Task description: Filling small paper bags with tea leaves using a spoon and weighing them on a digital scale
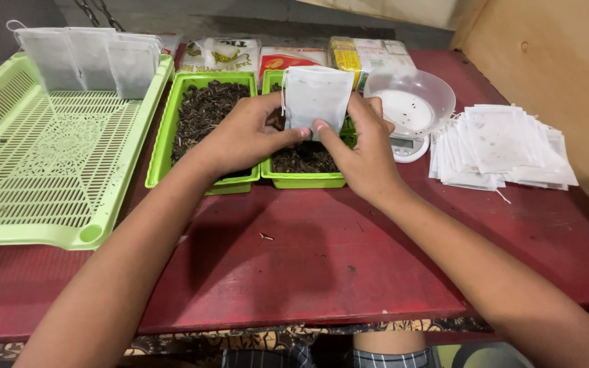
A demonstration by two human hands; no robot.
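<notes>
our left hand and right hand pinch one white filter bag over two green trays of dried leaves.

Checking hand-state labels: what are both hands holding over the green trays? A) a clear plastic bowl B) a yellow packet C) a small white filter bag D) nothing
C: the left hand and right hand both pinch a small white filter bag above the green tray of dark loose leaves; the clear bowl sits untouched on the scale.
</notes>
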